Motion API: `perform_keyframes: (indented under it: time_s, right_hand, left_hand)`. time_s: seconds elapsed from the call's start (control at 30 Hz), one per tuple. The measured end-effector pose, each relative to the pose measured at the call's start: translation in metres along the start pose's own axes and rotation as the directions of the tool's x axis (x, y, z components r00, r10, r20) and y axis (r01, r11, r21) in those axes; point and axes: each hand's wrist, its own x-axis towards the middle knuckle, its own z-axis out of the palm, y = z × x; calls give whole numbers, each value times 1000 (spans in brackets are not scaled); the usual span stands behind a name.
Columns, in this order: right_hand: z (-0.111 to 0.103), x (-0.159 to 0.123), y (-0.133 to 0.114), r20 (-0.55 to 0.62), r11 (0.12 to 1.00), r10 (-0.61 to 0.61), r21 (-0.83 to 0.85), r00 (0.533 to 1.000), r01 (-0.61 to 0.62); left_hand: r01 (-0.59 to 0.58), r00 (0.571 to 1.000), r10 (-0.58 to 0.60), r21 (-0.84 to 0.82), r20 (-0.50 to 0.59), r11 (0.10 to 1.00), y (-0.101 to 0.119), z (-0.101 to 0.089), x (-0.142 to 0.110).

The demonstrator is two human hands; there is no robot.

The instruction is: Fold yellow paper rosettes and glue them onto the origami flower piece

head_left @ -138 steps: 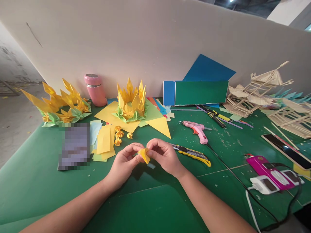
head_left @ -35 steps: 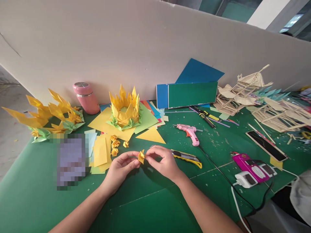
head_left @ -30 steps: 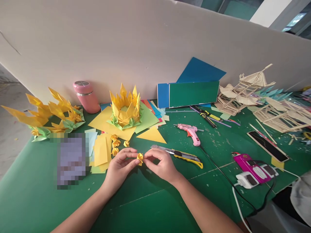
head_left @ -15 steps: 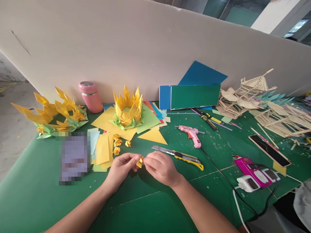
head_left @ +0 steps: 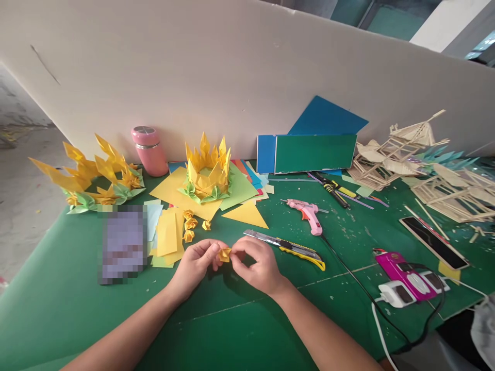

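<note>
Between my two hands is a small folded yellow paper flower (head_left: pixel 224 254). My left hand (head_left: pixel 198 264) pinches its left side between thumb and fingers. The fingertips of my right hand (head_left: pixel 257 264) are closed on its right edge. Just beyond my left hand lie several finished paper flowers (head_left: pixel 190 223) of the same yellow, one of them apart from the rest. Yellow paper strips (head_left: pixel 167 234) are stacked to their left. A utility knife (head_left: pixel 286 246) with its blade out rests beyond my right hand.
Two yellow paper crowns, one in the middle (head_left: pixel 207 180) and one at left (head_left: pixel 96 180), stand near a pink flask (head_left: pixel 150 152). To the right are a pink glue gun (head_left: pixel 307 214), a magenta power strip (head_left: pixel 406 275), a phone (head_left: pixel 435 242) and wooden stick models (head_left: pixel 386 159).
My right hand's fingers have opened out somewhat and now pinch the flower's right edge. The flower has turned, showing a wider, flatter side. The whole view has shifted slightly.
</note>
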Motion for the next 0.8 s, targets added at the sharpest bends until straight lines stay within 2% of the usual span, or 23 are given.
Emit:
perform_keyframes:
  time_s: [0.1, 0.17, 0.23, 0.37, 0.5, 0.6, 0.7, 0.8]
  right_hand:
    - [2, 1, 0, -17, 943, 282, 187, 959, -274]
    - [2, 1, 1, 36, 876, 399, 282, 916, -392]
    - [3, 0, 3, 95, 824, 454, 333, 886, -458]
    - [6, -1, 2, 148, 756, 517, 382, 843, -531]
    - [8, 1, 1, 208, 662, 590, 429, 780, -615]
    - [6, 2, 3, 245, 612, 626, 434, 741, -661]
    - [4, 3, 5, 237, 622, 627, 420, 742, -660]
    - [3, 2, 5, 161, 728, 571, 352, 805, -588]
  left_hand:
    - [-11, 1000, 11, 11, 20, 1000, 1, -1, 0]
    - [-48, 999, 48, 32, -5, 998, 2, 0, 0]
    - [-69, 997, 71, 43, -36, 997, 2, 0, 0]
    - [-43, 998, 43, -8, -48, 999, -1, 2, 0]
    - [-126, 983, 118, -50, -141, 991, -8, 3, 0]
    - [-160, 976, 157, -3, -152, 987, -9, 3, 0]
    - [-187, 973, 193, 61, -124, 980, -7, 4, 0]
    - [-217, 969, 228, 112, -97, 970, -6, 5, 0]
